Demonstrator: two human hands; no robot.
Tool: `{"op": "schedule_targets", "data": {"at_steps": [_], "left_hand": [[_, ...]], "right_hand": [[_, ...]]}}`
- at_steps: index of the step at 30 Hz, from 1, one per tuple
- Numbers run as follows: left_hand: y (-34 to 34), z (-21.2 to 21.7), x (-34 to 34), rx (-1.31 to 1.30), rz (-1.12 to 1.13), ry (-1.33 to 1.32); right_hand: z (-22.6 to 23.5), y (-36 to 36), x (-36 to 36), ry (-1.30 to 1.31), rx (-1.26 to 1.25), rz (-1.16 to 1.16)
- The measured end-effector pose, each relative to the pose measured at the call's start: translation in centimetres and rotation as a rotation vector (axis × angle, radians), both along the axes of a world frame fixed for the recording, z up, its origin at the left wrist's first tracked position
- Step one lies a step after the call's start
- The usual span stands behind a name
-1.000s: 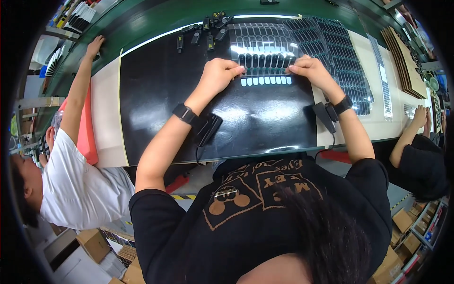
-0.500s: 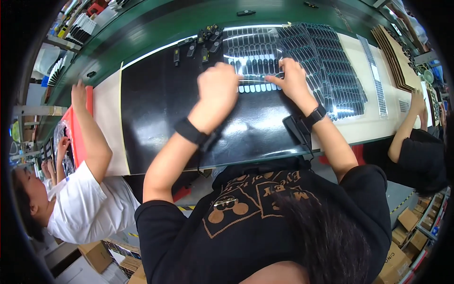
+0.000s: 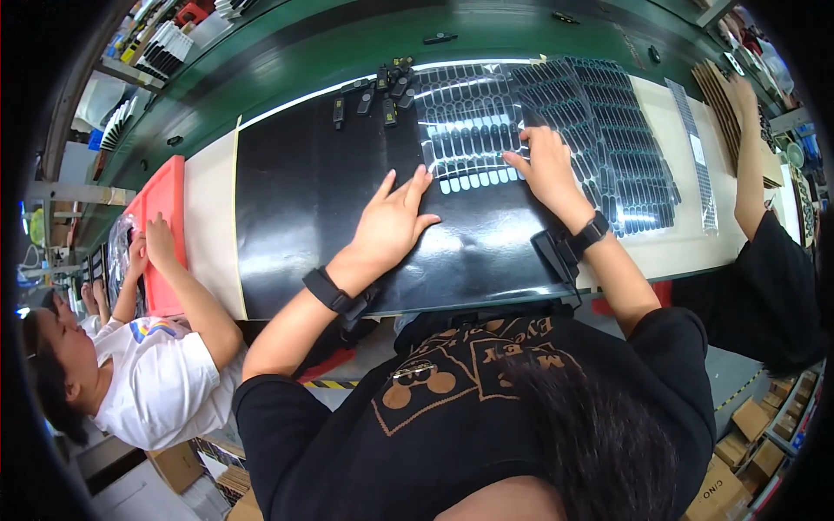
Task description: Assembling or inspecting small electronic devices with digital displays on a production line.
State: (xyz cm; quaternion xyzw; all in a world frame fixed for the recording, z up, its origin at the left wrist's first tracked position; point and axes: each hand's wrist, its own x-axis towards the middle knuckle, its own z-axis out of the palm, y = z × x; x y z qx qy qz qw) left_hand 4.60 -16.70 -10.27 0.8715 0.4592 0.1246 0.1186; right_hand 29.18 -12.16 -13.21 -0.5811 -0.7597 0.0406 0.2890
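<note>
A clear plastic sheet (image 3: 473, 139) with rows of dark-rimmed oval pieces lies on the black mat (image 3: 321, 208), with pale rounded tabs along its near edge. My left hand (image 3: 389, 221) has its fingers spread, the fingertips by the sheet's near left corner. At the sheet's right edge rests my right hand (image 3: 552, 169), thumb and forefinger apart, the other fingers bent. Whether either hand presses on the sheet or only hovers is hard to tell. Small black oblong devices (image 3: 382, 91) sit in a loose pile beyond my left hand.
More clear sheets of ovals (image 3: 621, 148) overlap to the right, beside a narrow clear strip (image 3: 695, 156). A green conveyor belt (image 3: 304, 61) runs behind, carrying a few black devices. Co-workers sit on both sides, one at a red tray (image 3: 165, 278). Cardboard pieces (image 3: 730, 113) stand far right.
My left hand has drawn back toward me and spread its fingers; my right hand stays near the sheet's right edge. The left co-worker's hand left the belt for the tray; the right co-worker's arm reached farther.
</note>
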Motion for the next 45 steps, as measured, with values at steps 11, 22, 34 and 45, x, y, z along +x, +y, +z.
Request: {"op": "schedule_targets", "data": {"at_steps": [11, 22, 34, 45], "left_hand": [[3.4, 1.6, 1.6, -0.034, -0.046, -0.288], [3.4, 6.2, 0.5, -1.078, 0.214, -0.958], [13.2, -0.4, 2.7, 0.012, -0.09, -0.189], [12.8, 4.3, 1.1, 0.211, -0.035, -0.34]], "right_hand": [[10.2, 5.5, 1.5, 0.808, -0.775, 0.254], [8.9, 9.4, 1.3, 0.743, -0.769, 0.32], [4.4, 16.0, -3.0, -0.095, -0.273, 0.381], [7.5, 18.4, -8.0, -0.414, -0.827, 0.31]]}}
